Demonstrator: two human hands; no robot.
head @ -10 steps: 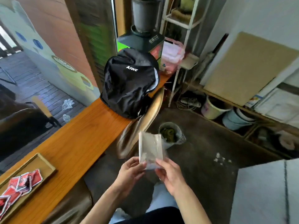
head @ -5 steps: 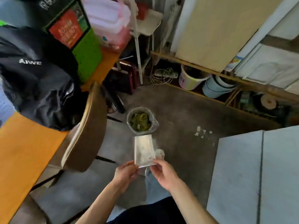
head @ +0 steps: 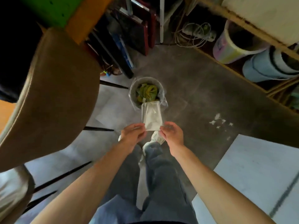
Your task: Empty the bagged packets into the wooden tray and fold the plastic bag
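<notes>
Head camera looks steeply down past both forearms to the concrete floor [head: 202, 88]. Much is cut off: the wooden tray and the packets lie outside the frame, and only an orange corner of the surface [head: 87, 16] shows at the upper left, with a green box [head: 53, 10] on it cropped by the top edge. A brown chair back [head: 48, 97] fills the left side, blurred and cropped, hiding whatever is behind it. At the upper right, a pale bucket [head: 233, 49] and a light blue tub [head: 265, 67] sit under a shelf, partly covered by its wooden rail.

The plastic bag [head: 152, 116] is clear and flat, folded into a narrow upright rectangle with a crease line running across its upper part. It is held in the air between the hands, in front of the person's legs, and its top edge overlaps in view the near rim of a lined waste bin [head: 146, 92] on the floor; how far above the bin it hangs cannot be judged. The bin holds green and yellow scraps, too blurred to name.

The left hand [head: 133, 135] pinches the bag's lower left corner, and the right hand [head: 172, 134] pinches its lower right corner, fingers closed on the film. A white shoe [head: 156, 138] shows just below the bag.
</notes>
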